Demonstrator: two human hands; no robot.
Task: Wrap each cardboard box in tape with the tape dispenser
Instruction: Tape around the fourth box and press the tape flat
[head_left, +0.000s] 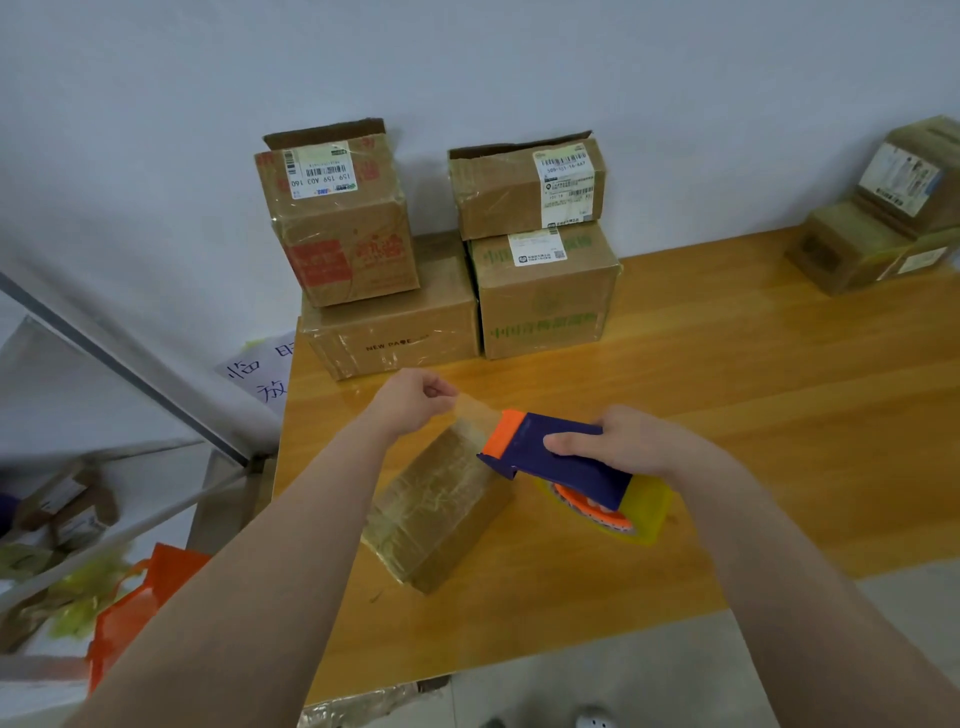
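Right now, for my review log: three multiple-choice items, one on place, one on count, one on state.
1. Where is the nearest box? A) on the table B) on the floor C) atop a stack
2. How many boxes stand stacked straight ahead? A) two B) four C) six
3. What does the left hand do? A) pinches the tape end B) presses the box C) hangs empty
Answers: A, it lies on the wood below the tape dispenser; B, two stacks of two; A, it holds tape drawn from the dispenser.

Tape-wrapped cardboard box (436, 509) lies skewed; blue-orange tape dispenser (561, 457) just above far corner, tape strip (480, 410) extended.
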